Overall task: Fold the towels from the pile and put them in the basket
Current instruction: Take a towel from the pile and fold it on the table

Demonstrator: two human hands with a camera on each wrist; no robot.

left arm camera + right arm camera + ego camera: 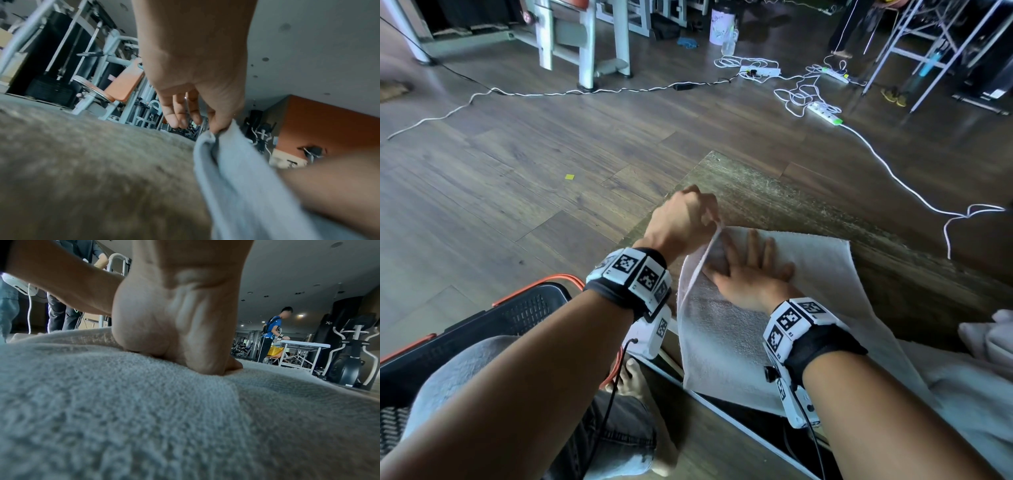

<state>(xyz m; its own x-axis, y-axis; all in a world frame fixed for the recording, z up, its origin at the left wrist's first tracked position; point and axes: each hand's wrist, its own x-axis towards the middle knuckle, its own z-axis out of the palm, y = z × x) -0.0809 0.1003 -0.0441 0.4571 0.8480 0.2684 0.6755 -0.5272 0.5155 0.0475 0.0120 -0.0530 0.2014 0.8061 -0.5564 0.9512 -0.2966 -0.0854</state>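
Head: basket (493,318) left, towel pile (986,339) right.

Towel (739,342) on table (808,205); basket (482,325) left, pile (989,339) right.

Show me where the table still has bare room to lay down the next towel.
Bare wood runs along the table beyond the white towel, toward its far corner. The near side is crowded: the right hand presses the towel, the left hand lifts its edge, and the pile sits at right.
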